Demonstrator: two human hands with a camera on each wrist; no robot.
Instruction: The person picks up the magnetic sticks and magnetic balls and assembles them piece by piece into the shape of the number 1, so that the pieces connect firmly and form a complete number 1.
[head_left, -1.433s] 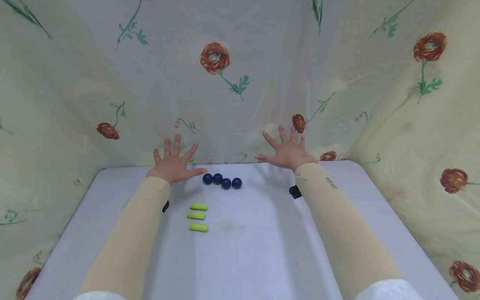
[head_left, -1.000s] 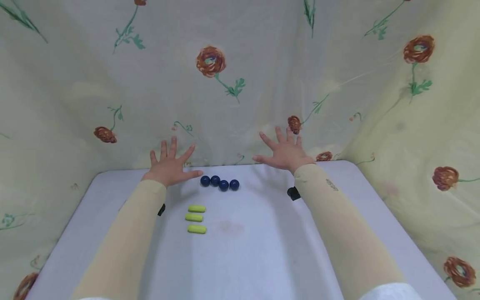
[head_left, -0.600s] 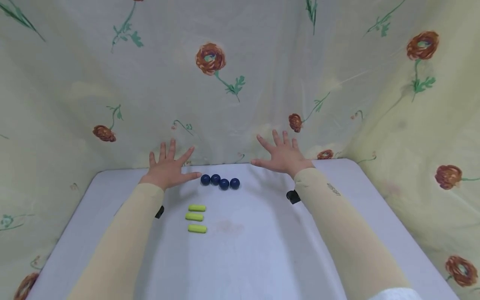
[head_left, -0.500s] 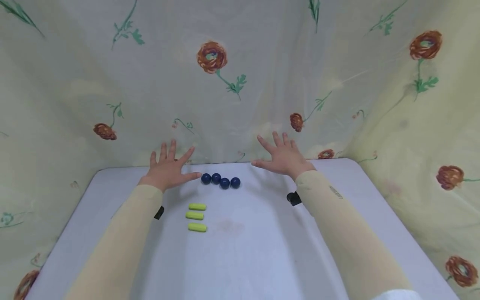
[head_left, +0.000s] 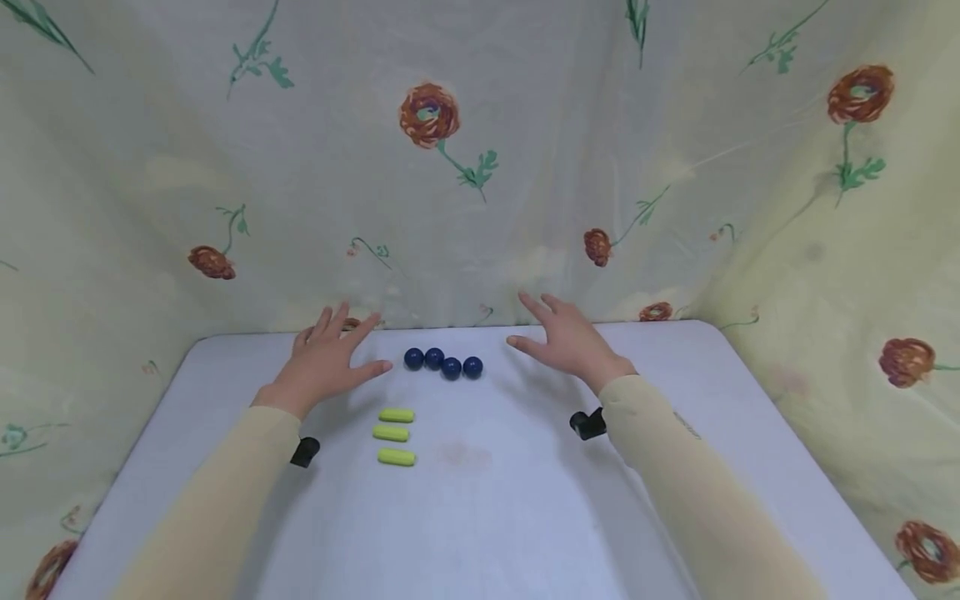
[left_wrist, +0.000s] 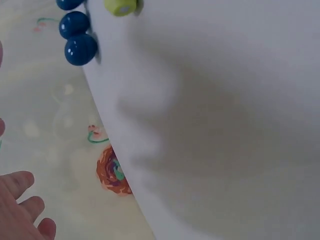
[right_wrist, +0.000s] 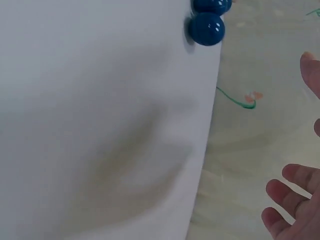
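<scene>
Several dark blue balls (head_left: 452, 368) lie in a short, slightly crooked row near the far edge of the white table. In front of them, to the left, 3 yellow-green sticks (head_left: 392, 433) lie one behind another. My left hand (head_left: 318, 362) hovers left of the balls with fingers spread, its thumb tip apart from the nearest ball. My right hand (head_left: 570, 343) hovers to their right, fingers extended, also holding nothing. In the left wrist view a yellow-green stick (left_wrist: 121, 6) shows only its end. The right wrist view shows a blue ball (right_wrist: 206, 29) away from the fingers.
A white table (head_left: 480, 525) spreads below both arms, with a faint pinkish stain near the sticks. Flower-printed cloth (head_left: 517, 150) hangs behind the far edge and along both sides. A black wrist device (head_left: 588, 424) is under the right sleeve, another (head_left: 305, 451) under the left.
Both hands have drawn back from the cloth toward the person and come lower in the head view. The left thumb has moved off from the leftmost ball. Balls and sticks keep their places.
</scene>
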